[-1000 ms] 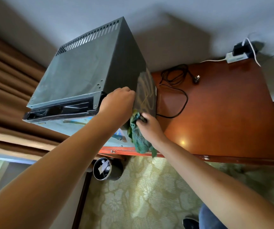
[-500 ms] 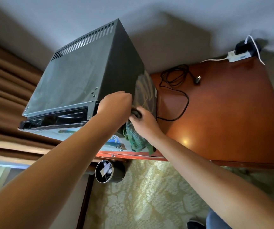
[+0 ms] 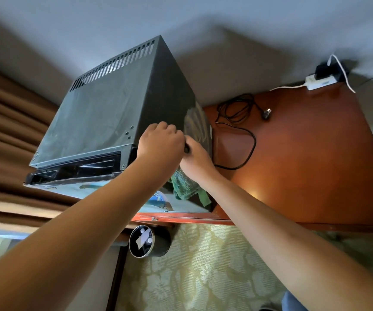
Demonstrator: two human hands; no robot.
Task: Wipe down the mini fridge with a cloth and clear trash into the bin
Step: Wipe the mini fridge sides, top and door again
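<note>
Mini fridge: a dark grey metal box with a dusty, smeared top and a row of vent slots along its far edge, standing at the left end of a reddish wooden table.
Left hand: fingers curled over the fridge's near top corner, gripping it.
Right hand: touching the left, clutching a green cloth against the fridge's side.
Bin: round and black, on the floor below the table, white scraps inside.
Cable: black, coiled on the table beside the fridge.

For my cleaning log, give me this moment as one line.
left hand steadies mini fridge | right hand holds cloth on side | bin below
</note>
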